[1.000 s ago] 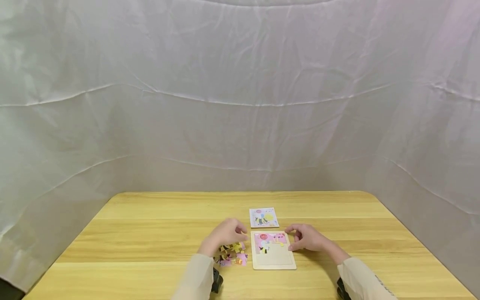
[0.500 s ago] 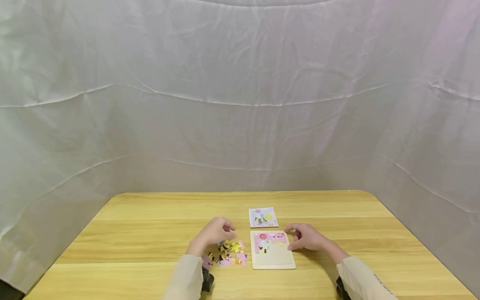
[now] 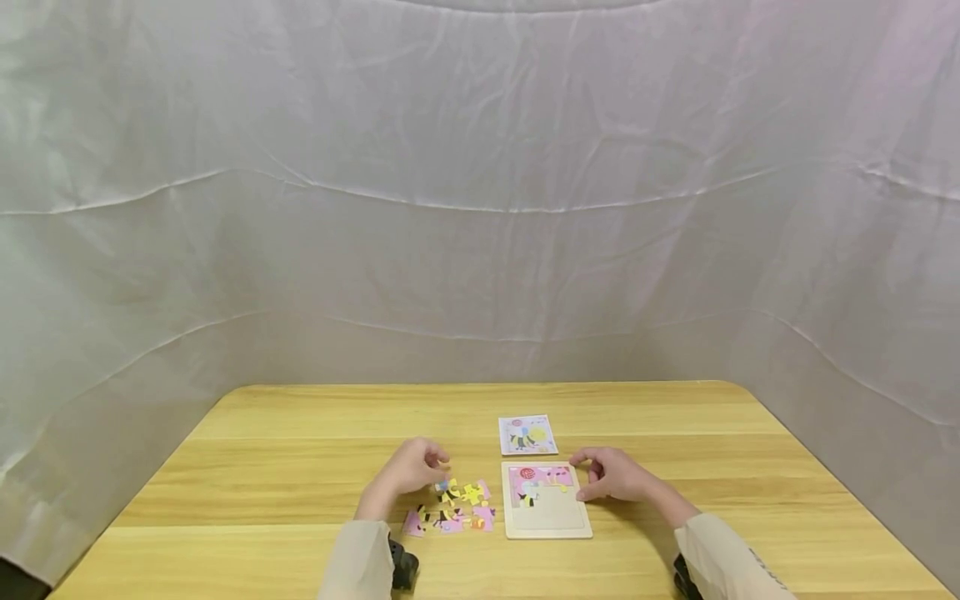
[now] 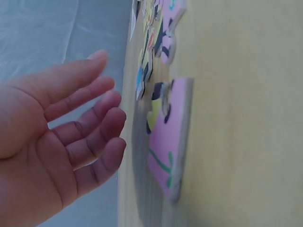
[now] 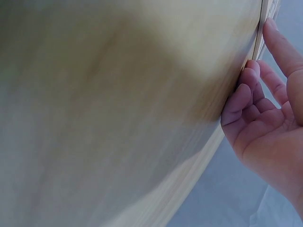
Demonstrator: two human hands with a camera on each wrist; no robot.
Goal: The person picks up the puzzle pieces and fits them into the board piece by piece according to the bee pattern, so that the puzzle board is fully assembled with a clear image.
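Head view: your left hand (image 3: 412,468), fingers apart, should lift pink-and-yellow jigsaw pieces (image 3: 473,493) edgewise; spread right hand (image 3: 617,476) steadies cream rectangular tray (image 3: 551,510).

Left hand (image 3: 411,467) farther from the puzzle board (image 3: 553,515)
It has moved leftward, from beside the board's left edge to the far left corner of the loose puzzle pieces (image 3: 450,518), uncovering more, including a pink piece (image 3: 413,525) at their near left.
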